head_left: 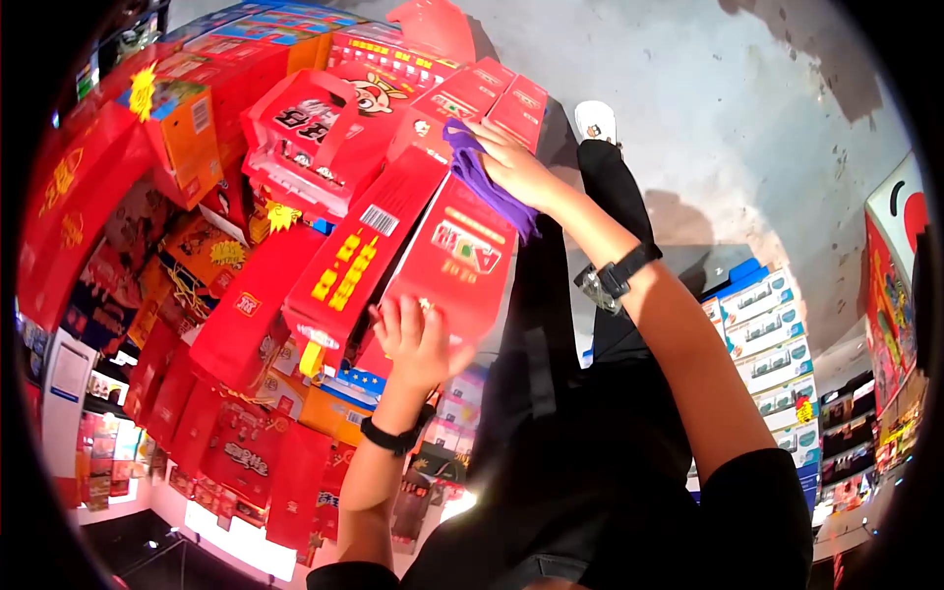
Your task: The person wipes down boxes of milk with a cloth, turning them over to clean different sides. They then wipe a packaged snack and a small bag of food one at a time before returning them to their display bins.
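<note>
A purple cloth (503,205) lies bunched under my right hand (511,162), which presses it on the top edge of a red box (433,285) with white and green lettering. At the near end of that same box is my left hand (413,339), its fingers spread on the red surface and slightly blurred. Close alongside lies another long red box (349,256) with yellow characters and a barcode. Beyond the cloth are smaller red boxes (472,88). What lies under my right palm is hidden.
To the left stands a red carton with a handle (310,138), among stacked red and orange boxes. Several red gift bags (241,442) are farther left. White boxes (772,344) are stacked on the right. Grey floor (678,88) and a white shoe (596,120) show beyond the boxes.
</note>
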Demonstrator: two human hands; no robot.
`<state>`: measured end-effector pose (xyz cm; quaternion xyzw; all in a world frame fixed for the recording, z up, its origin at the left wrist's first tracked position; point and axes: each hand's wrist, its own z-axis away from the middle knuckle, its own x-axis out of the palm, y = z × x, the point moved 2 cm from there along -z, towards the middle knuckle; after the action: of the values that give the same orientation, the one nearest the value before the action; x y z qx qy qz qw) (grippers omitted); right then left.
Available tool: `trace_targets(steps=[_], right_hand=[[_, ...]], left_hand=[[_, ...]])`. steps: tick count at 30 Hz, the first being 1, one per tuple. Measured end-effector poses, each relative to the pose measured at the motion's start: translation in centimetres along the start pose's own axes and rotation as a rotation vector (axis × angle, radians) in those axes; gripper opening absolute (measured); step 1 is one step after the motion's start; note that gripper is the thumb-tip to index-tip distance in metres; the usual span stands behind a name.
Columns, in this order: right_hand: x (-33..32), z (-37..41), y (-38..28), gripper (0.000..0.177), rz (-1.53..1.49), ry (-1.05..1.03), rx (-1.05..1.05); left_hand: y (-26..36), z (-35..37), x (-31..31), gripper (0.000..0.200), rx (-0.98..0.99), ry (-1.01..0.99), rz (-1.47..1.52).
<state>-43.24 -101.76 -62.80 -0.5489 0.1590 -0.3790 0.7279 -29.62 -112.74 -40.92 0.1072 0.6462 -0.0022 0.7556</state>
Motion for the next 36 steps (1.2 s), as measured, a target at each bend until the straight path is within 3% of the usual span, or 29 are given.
trace_targets(steps=[2,4,7,8,10,11,12,13,16,19,21,22,24,27,33,36], right_hand=[[-0.2,-1.3,1.9,0.041,0.184,0.037,0.022],[-0.6,-2.2,3.7,0.039,0.201,0.171,0.079],[-1.5,-2.6,7.6,0.039,0.109,0.161,0.119],[-1.7,-2.4,7.5,0.039,0.105,0.168,0.124],[-1.4,-1.5,6.2,0.042,0.015,0.197,0.100],[-1.4,-1.2,5.9,0.047,-0.145,0.084,0.137],[-1.0,0.0,5.3,0.054,0.057,0.041,0.081],[-1.3,0.5,3.1,0.056,-0.016,-0.036,0.038],[-1.7,0.6,-0.5,0.050,0.040,-0.144,-0.001],[-0.9,-1.7,1.5,0.050,0.143,-0.107,-0.072],[-0.2,-4.5,4.7,0.050,0.201,-0.082,-0.089],[0.0,-5.9,6.2,0.052,0.231,-0.056,-0.086],[-0.2,-8.3,9.0,0.046,0.286,-0.071,0.031],[-0.4,-10.8,16.0,0.052,0.288,-0.033,0.171],[-1.7,-7.7,20.9,0.052,0.292,-0.009,0.229],[-2.4,-4.6,17.2,0.051,0.296,0.018,0.224]], left_hand=[[0.1,0.0,-0.3,0.079,0.023,-0.008,-0.022],[0.6,-0.5,-0.9,0.086,0.018,-0.052,-0.032],[2.1,-2.9,-2.4,0.098,-0.052,-0.183,-0.109],[2.7,-3.4,-2.7,0.089,-0.109,-0.204,-0.073],[3.4,-6.3,-3.1,0.072,-0.003,-0.243,-0.132],[3.3,-6.0,-3.2,0.062,0.054,-0.278,-0.133],[2.8,-6.0,-2.7,0.052,0.117,-0.303,-0.132],[3.0,-5.3,-2.5,0.045,0.022,-0.271,-0.159],[2.7,-4.8,-3.2,0.050,0.118,-0.351,-0.164],[3.0,-5.1,-3.4,0.048,0.105,-0.338,-0.187],[3.3,-6.3,-3.3,0.052,0.048,-0.319,-0.195],[3.0,-6.8,-3.1,0.056,0.113,-0.286,-0.180],[3.0,-5.0,-3.4,0.044,0.097,-0.282,-0.145],[2.8,-5.2,-3.8,0.042,0.107,-0.306,-0.120],[2.9,-5.5,-4.0,0.037,0.073,-0.300,-0.117],[2.8,-6.3,-3.9,0.035,0.053,-0.265,-0.088]])
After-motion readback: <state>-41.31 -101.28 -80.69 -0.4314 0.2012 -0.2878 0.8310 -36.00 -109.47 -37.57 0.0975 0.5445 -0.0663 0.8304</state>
